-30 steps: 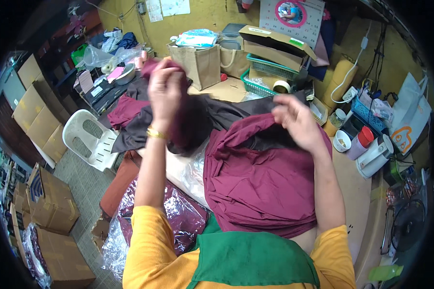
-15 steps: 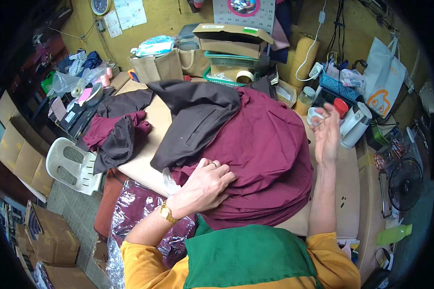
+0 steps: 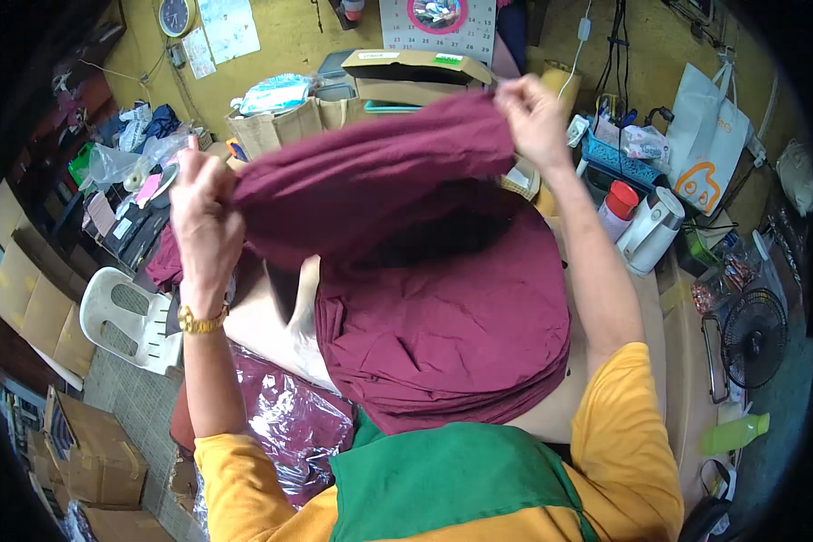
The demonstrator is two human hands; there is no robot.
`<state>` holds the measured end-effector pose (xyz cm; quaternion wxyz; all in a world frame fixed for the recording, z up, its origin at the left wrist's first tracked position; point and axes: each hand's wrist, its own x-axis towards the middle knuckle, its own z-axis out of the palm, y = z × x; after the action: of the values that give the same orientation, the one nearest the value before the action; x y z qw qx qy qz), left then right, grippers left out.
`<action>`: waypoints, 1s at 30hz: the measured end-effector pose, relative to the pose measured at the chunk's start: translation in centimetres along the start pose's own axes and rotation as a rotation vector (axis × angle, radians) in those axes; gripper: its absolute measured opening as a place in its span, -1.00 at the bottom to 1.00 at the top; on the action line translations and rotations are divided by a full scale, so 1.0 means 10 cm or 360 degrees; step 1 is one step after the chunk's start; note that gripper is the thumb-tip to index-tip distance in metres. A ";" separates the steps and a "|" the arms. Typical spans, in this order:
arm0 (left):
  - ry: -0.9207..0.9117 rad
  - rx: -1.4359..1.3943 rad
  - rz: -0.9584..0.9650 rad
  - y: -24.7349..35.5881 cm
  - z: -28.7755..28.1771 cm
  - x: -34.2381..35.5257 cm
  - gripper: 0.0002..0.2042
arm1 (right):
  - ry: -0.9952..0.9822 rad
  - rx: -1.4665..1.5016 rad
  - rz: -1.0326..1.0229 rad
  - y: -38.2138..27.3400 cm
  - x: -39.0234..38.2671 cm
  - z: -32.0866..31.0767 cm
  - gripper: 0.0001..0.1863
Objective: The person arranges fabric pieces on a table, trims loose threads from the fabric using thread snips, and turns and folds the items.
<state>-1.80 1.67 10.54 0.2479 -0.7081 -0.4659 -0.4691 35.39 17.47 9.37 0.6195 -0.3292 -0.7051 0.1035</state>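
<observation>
Both hands are raised, holding a maroon cloth garment [image 3: 379,154] stretched between them above the table. My left hand [image 3: 208,217], with a gold watch at the wrist, is closed on the cloth's left end. My right hand [image 3: 535,126] grips its far right corner. Blurred by motion, the cloth sags in the middle, and a black part [image 3: 447,226] shows on its underside. Below lies a rounded, layered pile of maroon cloth [image 3: 452,316] in front of me. The lifted garment hides the pile's far left part.
A plastic-wrapped maroon bundle [image 3: 289,415] lies at the near left, by a white plastic chair [image 3: 126,316]. Along the back stand canvas bags [image 3: 280,131] and a cardboard box [image 3: 415,77]. At right are a white kettle [image 3: 652,230], a red-lidded container [image 3: 619,203] and a black fan [image 3: 754,339].
My left hand has risen from the pile toward the left, and my right hand has gone up and inward. Both have taken hold of a maroon garment and lifted it off the pile.
</observation>
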 end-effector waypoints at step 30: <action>-0.0213 0.0904 -0.0828 -1.21 1.24 -1.50 -0.04 | -0.1836 -0.1449 0.0253 0.60 -1.68 0.62 0.00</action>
<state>-9.10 10.35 -9.33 0.2760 -0.4985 -0.7563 -0.3214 31.84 13.71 -8.78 -0.0570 -0.4969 -0.8659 0.0018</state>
